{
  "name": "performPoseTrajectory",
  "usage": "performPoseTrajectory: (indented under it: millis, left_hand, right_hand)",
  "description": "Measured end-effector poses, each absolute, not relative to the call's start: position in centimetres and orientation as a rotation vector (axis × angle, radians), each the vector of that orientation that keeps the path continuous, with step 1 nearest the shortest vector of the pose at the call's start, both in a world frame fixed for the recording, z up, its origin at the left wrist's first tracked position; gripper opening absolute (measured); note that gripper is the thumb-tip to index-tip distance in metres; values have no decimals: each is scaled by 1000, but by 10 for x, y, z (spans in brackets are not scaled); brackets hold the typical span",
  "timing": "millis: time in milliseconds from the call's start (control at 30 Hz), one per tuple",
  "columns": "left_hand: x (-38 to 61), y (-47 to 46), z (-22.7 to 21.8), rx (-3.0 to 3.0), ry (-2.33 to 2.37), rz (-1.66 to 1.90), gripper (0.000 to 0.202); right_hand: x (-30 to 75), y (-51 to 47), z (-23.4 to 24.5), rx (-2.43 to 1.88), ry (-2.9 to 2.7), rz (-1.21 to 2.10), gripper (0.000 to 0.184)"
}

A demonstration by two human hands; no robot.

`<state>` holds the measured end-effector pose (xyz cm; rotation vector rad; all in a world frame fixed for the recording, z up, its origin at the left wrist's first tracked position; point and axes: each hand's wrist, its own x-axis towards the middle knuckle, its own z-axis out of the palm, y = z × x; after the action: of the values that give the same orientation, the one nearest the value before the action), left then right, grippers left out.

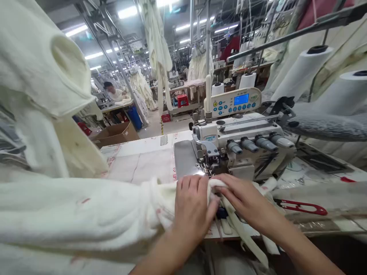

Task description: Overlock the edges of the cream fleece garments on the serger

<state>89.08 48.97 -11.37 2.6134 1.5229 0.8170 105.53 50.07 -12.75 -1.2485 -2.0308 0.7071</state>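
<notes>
A cream fleece garment [114, 214] stretches from the left edge across the table to the front of a white overlock sewing machine [243, 152]. Its edge runs between my two hands, just in front of the presser foot and needle area. My left hand [192, 202] lies over the fabric with its fingers pressed on it and its thumb toward the right. My right hand [243, 196] pinches the folded edge of the same garment. Pale fabric strips [246, 236] hang over the table edge under my right hand. Whether the edge touches the needle is hidden by my fingers.
Red thread snips [304, 206] lie at the right. Large white thread cones [304, 70] stand behind the machine at the right. A cream garment [57, 68] hangs close on the left. Beyond the table are a cardboard box [117, 133] and a seated person [114, 93].
</notes>
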Motion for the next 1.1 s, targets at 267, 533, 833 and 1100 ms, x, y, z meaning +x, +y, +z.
performPoseTrajectory:
  millis: [267,533,833,1100]
  left_hand:
    - [873,505,-101,2304,1191,601,23]
    - [895,529,-108,2432,1561,633,9]
    - [897,537,-111,2410,1580,692,9]
    - [894,539,-111,2393,1585,668,7]
  right_hand:
    - [1062,495,-118,-1237,-1743,961,32]
    - [1048,512,-132,-1650,-1624,495,21]
    - [1048,510,-144,-1570,-1623,333,22]
    - [1039,515,-161,-1521,-1647,51,21]
